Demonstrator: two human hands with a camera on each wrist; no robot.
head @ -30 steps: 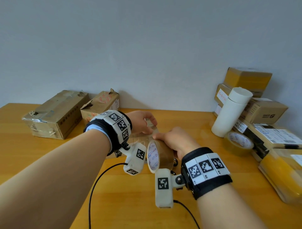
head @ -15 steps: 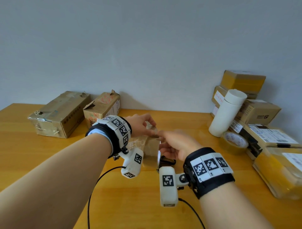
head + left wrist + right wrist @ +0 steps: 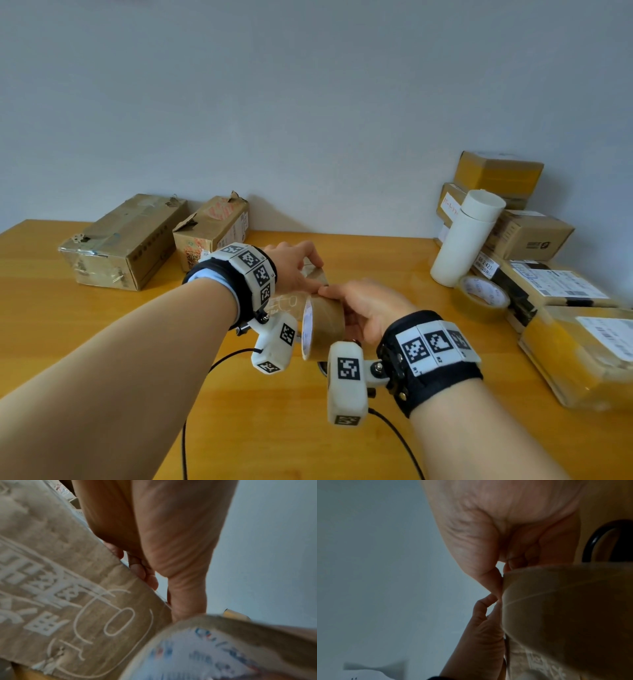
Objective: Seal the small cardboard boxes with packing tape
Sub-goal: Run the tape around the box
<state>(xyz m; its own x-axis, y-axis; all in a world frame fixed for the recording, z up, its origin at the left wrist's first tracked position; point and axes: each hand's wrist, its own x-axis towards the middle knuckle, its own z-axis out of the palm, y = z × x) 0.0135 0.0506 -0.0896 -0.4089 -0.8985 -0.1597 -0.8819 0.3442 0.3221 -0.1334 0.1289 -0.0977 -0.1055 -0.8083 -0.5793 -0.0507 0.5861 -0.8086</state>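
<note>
Head view: brown packing-tape roll point(image 3: 323, 329) gripped by right hand point(image 3: 368, 310), left hand point(image 3: 296, 270) pinching the small printed cardboard box point(image 3: 72, 601) at desk point(image 3: 102, 325) centre, toward 12 o'clock; risk of box sliding and tape landing crooked.

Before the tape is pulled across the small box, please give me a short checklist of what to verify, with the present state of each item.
1. The right hand holds the tape roll: ok, its grip is round the roll.
2. The left hand steadies the small box: ok, its fingers rest on the top edge.
3. The roll is at the box: ok, it is right beside the box.
4. The free tape end is stuck on the box: cannot tell, the hands hide it.
5. The box flaps are closed flat: cannot tell, the top is hidden.
6. A spare roll is on the table: ok, it lies to the right.
</note>
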